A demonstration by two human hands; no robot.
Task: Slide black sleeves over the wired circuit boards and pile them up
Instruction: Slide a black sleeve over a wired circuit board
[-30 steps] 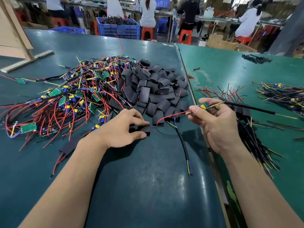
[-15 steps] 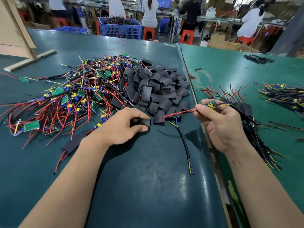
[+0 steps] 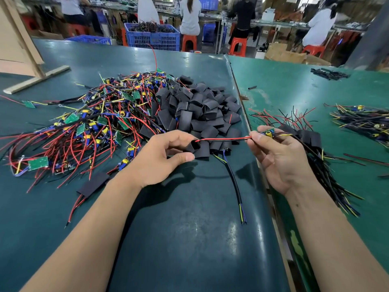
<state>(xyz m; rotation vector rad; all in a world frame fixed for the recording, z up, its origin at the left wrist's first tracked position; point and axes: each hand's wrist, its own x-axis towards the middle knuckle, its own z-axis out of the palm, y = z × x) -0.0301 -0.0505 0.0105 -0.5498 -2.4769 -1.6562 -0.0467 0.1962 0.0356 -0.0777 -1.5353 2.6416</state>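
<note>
The left hand (image 3: 160,159) is pinching one black sleeve (image 3: 194,146), its mouth facing three o'clock, at the six o'clock edge of the sleeve pile (image 3: 202,110). The right hand (image 3: 280,157) is gripping a wired circuit board (image 3: 267,132) between thumb and fingers, and its red lead (image 3: 221,139) is reaching the sleeve's opening; whether the tip is inside is hard to tell. The limp lead is likely buckling against the rim if pushed fast. The board's yellow capacitor (image 3: 268,133) is liable to snag entering, and the sleeve may collapse under a tight pinch.
</note>
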